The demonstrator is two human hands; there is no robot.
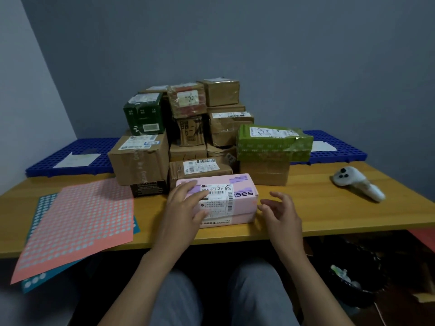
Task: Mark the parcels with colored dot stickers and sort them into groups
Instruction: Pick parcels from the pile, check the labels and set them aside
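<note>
Grey walls stand behind a yellow table (329, 215) with a big pile of parcels (188, 128). At the front lies the pink parcel (237, 182). The left hand (186, 203) rests flat on top of it, fingers spread. The right hand (280, 212) is loose and holds nothing, just beside the parcel's right end. A dot likely goes on next, so hold the box still and press on a bare spot, not the label. The pink sticker sheet (77, 222) hangs over the table edge and could slip. Bare table shows on the right, before the white controller (357, 183).
</note>
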